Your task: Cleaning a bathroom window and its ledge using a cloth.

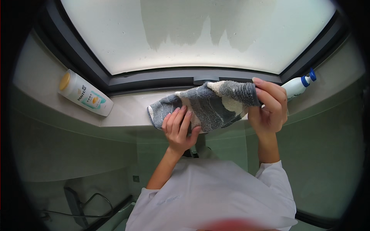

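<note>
A grey and cream striped terry towel [208,106] lies spread between my hands, over the edge of the pale window sill [130,111]. My left hand [180,130] rests on its near side with the fingers spread flat against the cloth. With thumb and fingers, my right hand [270,104] pinches the towel's raised right end. Behind the towel stands the dark window frame [153,80], its grey latch [206,79] partly covered by the cloth. Above is the frosted window pane [188,34], with water drops and darker wet streaks.
A white Pantene bottle with a yellow cap [86,93] lies on the sill at the left. A white pump bottle with a blue top [297,85] is at the right, beyond my right hand. Lower left, a dark shower fixture [75,206] with a hose shows near the wall.
</note>
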Tool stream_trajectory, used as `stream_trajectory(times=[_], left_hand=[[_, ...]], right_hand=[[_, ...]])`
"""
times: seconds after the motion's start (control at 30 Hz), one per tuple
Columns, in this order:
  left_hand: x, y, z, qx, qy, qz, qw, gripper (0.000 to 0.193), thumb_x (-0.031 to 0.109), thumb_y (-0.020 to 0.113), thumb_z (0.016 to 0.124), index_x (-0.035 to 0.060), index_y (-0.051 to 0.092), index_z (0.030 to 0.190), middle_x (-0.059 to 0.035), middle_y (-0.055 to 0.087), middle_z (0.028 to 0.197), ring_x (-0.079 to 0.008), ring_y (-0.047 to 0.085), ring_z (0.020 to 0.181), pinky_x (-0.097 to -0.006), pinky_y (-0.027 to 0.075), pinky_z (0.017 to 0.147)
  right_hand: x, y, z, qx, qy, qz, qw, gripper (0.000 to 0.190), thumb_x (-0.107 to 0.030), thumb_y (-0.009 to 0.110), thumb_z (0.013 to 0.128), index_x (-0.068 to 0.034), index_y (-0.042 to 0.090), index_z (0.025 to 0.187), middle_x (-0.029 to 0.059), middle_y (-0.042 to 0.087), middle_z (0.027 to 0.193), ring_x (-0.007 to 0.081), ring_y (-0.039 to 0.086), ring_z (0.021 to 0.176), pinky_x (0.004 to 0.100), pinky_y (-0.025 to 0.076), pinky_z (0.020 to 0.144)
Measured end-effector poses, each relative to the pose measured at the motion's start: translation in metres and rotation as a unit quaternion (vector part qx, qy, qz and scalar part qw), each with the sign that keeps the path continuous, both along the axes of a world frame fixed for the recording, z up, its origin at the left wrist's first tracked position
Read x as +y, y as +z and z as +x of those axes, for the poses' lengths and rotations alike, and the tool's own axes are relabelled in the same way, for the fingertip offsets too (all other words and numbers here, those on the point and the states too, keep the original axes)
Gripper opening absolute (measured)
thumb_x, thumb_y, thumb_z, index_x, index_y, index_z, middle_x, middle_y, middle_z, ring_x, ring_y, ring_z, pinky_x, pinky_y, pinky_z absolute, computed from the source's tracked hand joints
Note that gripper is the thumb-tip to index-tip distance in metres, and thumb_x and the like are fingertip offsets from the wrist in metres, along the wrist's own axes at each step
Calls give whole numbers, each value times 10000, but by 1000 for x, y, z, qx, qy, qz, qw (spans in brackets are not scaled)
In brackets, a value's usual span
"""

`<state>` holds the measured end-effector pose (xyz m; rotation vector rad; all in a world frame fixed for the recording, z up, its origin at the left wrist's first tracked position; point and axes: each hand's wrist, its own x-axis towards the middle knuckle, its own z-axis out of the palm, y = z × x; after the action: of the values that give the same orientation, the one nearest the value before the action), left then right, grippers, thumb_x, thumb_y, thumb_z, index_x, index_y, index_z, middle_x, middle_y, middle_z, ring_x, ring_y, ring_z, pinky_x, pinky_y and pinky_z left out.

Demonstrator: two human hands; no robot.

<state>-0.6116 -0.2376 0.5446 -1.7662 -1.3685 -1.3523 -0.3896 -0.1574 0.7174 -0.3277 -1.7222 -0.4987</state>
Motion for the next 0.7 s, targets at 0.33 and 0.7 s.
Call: stream_trajectory(times=[0.33, 0.7], left_hand=[[11, 38, 8, -37, 28, 27, 999, 482, 298, 724, 985, 33, 677, 1386, -179, 691, 1369, -348, 649, 1211, -499, 410, 1104], [12, 38, -7, -66, 41, -61, 995, 459, 250, 781, 939, 35, 724, 1340, -87, 726, 1080, -261, 635, 943, -418, 437, 962]], right_hand=[[85, 52, -41, 6, -2, 109, 994, 268, -13, 813, 769, -89, 781, 1023, 33, 778, 1074, 250, 683, 901, 360, 574, 744], [99, 19, -77, -86, -111, 32, 990, 135, -142, 859, 793, -211, 757, 849, -96, 654, 916, 146, 606, 934, 358, 377, 865]])
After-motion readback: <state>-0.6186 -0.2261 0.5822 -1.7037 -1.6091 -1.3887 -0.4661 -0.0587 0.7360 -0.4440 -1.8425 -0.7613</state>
